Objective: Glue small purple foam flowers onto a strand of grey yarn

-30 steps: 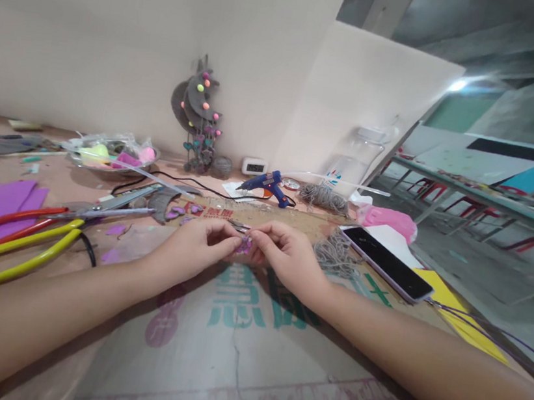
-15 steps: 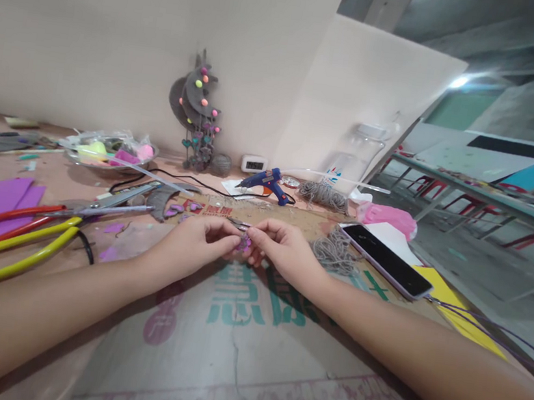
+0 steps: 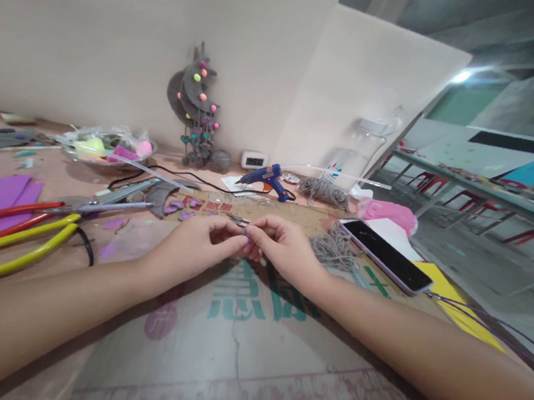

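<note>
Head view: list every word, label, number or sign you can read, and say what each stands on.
Nothing reads with certainty.
Cardboard sheet: large green Chinese characters, partly hidden by the right hand; not surely legible.
Cardboard's far part: red characters, too blurred.
Cardboard's near part: purple band of print, too faint.
Digital clock: dark digits, too small.
Clear bottle: blue-and-red logo, lettering blurred.

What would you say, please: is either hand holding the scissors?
No, the scissors lie apart from the left hand and right hand, which hold a purple piece.
</note>
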The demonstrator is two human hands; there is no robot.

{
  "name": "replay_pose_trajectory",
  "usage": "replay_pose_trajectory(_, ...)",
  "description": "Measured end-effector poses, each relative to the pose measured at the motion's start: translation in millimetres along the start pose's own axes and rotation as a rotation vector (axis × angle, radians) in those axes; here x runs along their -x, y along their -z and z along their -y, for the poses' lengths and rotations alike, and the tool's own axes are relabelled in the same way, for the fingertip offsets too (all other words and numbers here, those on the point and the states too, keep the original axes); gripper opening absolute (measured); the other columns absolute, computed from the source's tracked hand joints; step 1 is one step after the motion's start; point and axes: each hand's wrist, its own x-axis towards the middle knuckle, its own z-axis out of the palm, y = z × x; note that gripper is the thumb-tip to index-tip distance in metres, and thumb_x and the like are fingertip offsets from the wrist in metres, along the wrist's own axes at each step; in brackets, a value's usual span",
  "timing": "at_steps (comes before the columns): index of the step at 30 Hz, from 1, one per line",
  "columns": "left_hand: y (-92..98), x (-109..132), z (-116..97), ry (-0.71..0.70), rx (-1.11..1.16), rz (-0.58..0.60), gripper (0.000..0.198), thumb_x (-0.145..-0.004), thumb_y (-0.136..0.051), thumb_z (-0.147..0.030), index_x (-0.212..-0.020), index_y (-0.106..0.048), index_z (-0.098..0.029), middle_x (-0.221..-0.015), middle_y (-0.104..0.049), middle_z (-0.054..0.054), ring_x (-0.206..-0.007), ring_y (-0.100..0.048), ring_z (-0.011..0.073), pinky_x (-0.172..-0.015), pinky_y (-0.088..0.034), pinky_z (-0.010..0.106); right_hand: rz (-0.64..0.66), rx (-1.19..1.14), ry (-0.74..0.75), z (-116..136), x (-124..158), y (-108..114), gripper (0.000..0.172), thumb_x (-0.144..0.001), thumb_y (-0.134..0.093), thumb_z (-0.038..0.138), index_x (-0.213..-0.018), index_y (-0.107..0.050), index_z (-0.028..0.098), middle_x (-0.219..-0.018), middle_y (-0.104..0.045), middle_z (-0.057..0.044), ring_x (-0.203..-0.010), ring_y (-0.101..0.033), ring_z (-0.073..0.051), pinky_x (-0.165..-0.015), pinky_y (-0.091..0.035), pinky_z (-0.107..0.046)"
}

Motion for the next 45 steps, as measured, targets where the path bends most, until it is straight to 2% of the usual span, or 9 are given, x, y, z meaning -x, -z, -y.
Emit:
replay_pose_trajectory(4, 0.8, -0.1, -0.8, -0.024, -0.075, -0.015, 0.021, -0.081, -0.054, -0.033, -0.083, -0.068, -0.018, -0.081, -0.071, 0.002, -0.071, -0.063, 0.0166, -0.063, -0.044, 0.024, -0.015, 0.037, 0.023, 0.3, 1.0, -0.1, 0.016, -0.080, -0.057, 0.033, -0.075, -0.057, 0.017, -0.060, -0.061, 0.002, -0.051, -0.056, -0.009, -0.051, -0.046, -0.021)
replay_pose_trajectory(13, 0.7, -1.8, 1.8, -0.040, -0.059, -0.013, 0.020, -0.083, -0.048, -0.027, -0.077, -0.065, -0.018, -0.075, -0.068, 0.001, -0.070, -0.061, 0.0155, -0.064, -0.042, 0.024, -0.014, 0.014, 0.034, 1.8, 1.4, -0.6, 0.012, -0.081, -0.056, 0.028, -0.075, -0.058, 0.018, -0.059, -0.059, 0.003, -0.050, -0.055, -0.008, -0.050, -0.045, -0.020)
replay_pose_trajectory(19, 1.2, -3.8, 3.4, -0.004, 0.061, 0.005, 0.020, -0.084, -0.048, -0.028, -0.076, -0.063, -0.017, -0.071, -0.064, 0.000, -0.066, -0.057, 0.0135, -0.061, -0.041, 0.022, -0.021, 0.119, 0.080, 6.2, 2.8, 2.6, 0.024, -0.087, -0.047, 0.030, -0.071, -0.058, 0.017, -0.056, -0.057, 0.002, -0.051, -0.055, -0.009, -0.050, -0.045, -0.021)
replay_pose_trajectory(26, 1.6, -3.5, 7.7, -0.005, 0.073, 0.013, 0.021, -0.085, -0.049, -0.029, -0.080, -0.064, -0.016, -0.073, -0.065, 0.001, -0.069, -0.059, 0.0144, -0.064, -0.044, 0.024, 0.001, 0.185, 0.131, -1.3, 3.6, 3.3, 0.022, -0.087, -0.045, 0.027, -0.098, -0.062, 0.018, -0.059, -0.055, 0.002, -0.053, -0.052, -0.010, -0.053, -0.044, -0.022)
replay_pose_trajectory(33, 2.6, -1.9, 4.5, -0.030, 0.038, -0.021, 0.021, -0.085, -0.048, -0.027, -0.079, -0.064, -0.015, -0.075, -0.066, 0.001, -0.069, -0.059, 0.0137, -0.064, -0.043, 0.023, 0.076, -0.020, 0.051, -1.7, 3.2, 0.4, 0.020, -0.086, -0.049, 0.027, -0.100, -0.055, 0.016, -0.052, -0.053, 0.005, -0.045, -0.048, -0.008, -0.046, -0.040, -0.020)
replay_pose_trajectory(38, 2.1, -0.7, 2.5, -0.032, -0.023, -0.072, 0.020, -0.085, -0.049, -0.027, -0.078, -0.064, -0.016, -0.072, -0.065, 0.000, -0.066, -0.058, 0.0127, -0.062, -0.042, 0.021, 0.134, -0.087, 0.040, -1.4, 2.6, 1.4, 0.022, -0.087, -0.047, 0.031, -0.103, -0.052, 0.016, -0.048, -0.050, 0.006, -0.043, -0.046, -0.008, -0.043, -0.034, -0.018)
replay_pose_trajectory(45, 1.5, -0.3, 1.7, -0.047, -0.012, -0.070, 0.019, -0.084, -0.050, -0.024, -0.077, -0.064, -0.016, -0.073, -0.067, 0.000, -0.067, -0.060, 0.0126, -0.061, -0.043, 0.021, 0.190, -0.133, -0.002, -1.6, 1.2, 0.9, 0.023, -0.088, -0.046, 0.029, -0.105, -0.050, 0.015, -0.045, -0.050, 0.008, -0.040, -0.043, -0.006, -0.042, -0.033, -0.017)
